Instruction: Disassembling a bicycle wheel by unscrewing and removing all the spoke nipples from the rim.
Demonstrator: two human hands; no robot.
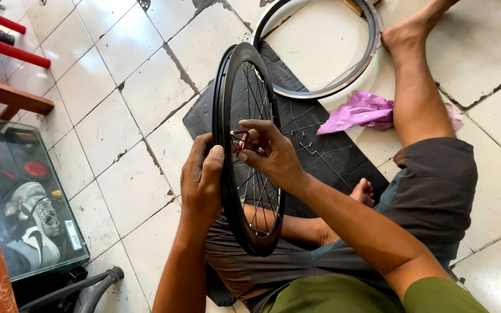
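Observation:
A black deep-rim bicycle wheel (226, 93) with thin spokes stands upright on my lap, seen edge-on. My left hand (201, 177) grips the rim from the left, thumb on the rim's edge. My right hand (268, 152) reaches in from the right among the spokes, pinching a small red tool (241, 137) between its fingertips at the rim's inner side. I sit on the floor with one leg stretched out and the other folded under the wheel.
A black mat (320, 145) with loose spokes lies on the tiled floor (105, 133). A bare silver-black rim (352, 72) lies beyond it, a pink cloth (360, 111) beside my leg. A glass cabinet (24, 197) with shoes stands at left, with red bars (7, 49) above.

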